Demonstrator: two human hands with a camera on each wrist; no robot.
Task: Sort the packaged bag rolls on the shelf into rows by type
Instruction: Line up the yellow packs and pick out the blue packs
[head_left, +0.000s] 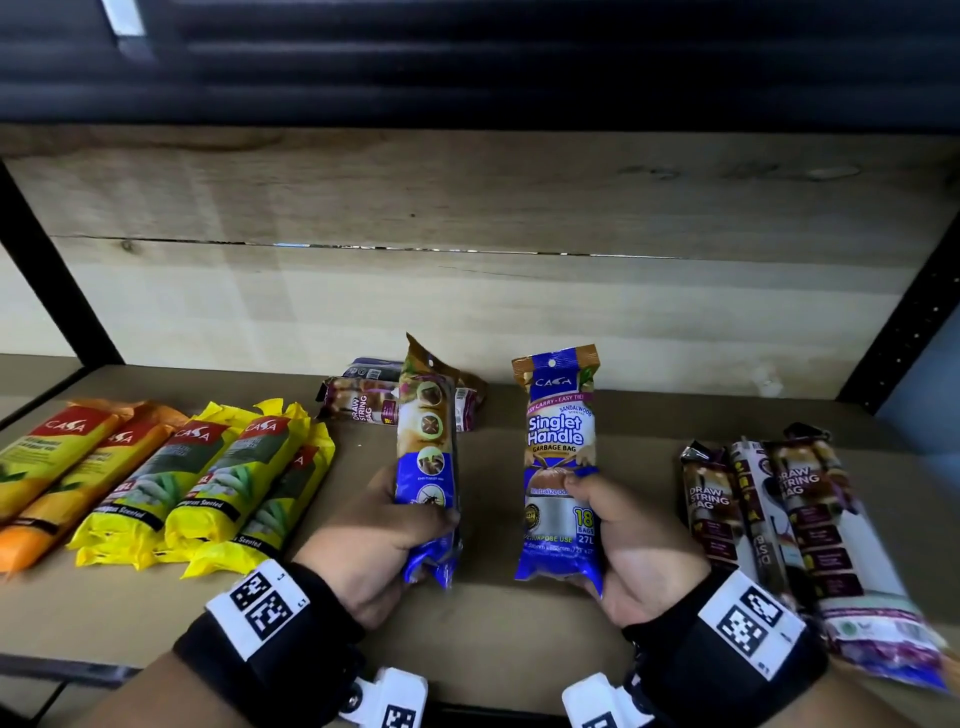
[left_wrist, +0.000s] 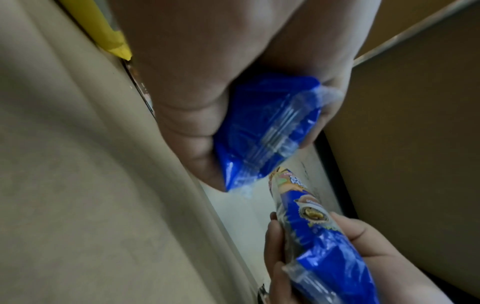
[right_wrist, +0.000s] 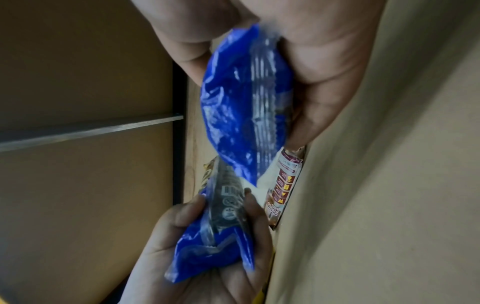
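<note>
Blue plastic wrap crinkles under both sets of fingers. The left hand (head_left: 382, 540) has its fingers (left_wrist: 187, 131) curled round the lower end of one blue pack (head_left: 427, 467), held upright above the shelf (head_left: 493, 634) with its side panel of round icons turned toward the head camera. The right hand (head_left: 631, 561) grips the lower half of a second blue pack (head_left: 561, 462) in the same manner, thumb across the front and fingers (right_wrist: 319, 86) wrapped behind; its face reads "Singlet Handle Garbage Bag". The two packs stand side by side with a gap between them, both lifted off the board, their sealed bottom ends sticking out below the palms in the wrist views. Both wrists wear black bands (head_left: 280, 634) carrying square printed markers.

Outward from the hands, on the left part of the shelf, lies a row of yellow packs (head_left: 228, 483) with two orange packs (head_left: 67, 467) just beside them at the far left, all pointing diagonally. On the right part lie three brown drawstring packs (head_left: 769, 514), lengthwise and touching one another. Behind the left-held pack, near the wooden back panel (head_left: 467, 301), a small pile of further brown drawstring packs (head_left: 363, 400) lies crosswise.
</note>
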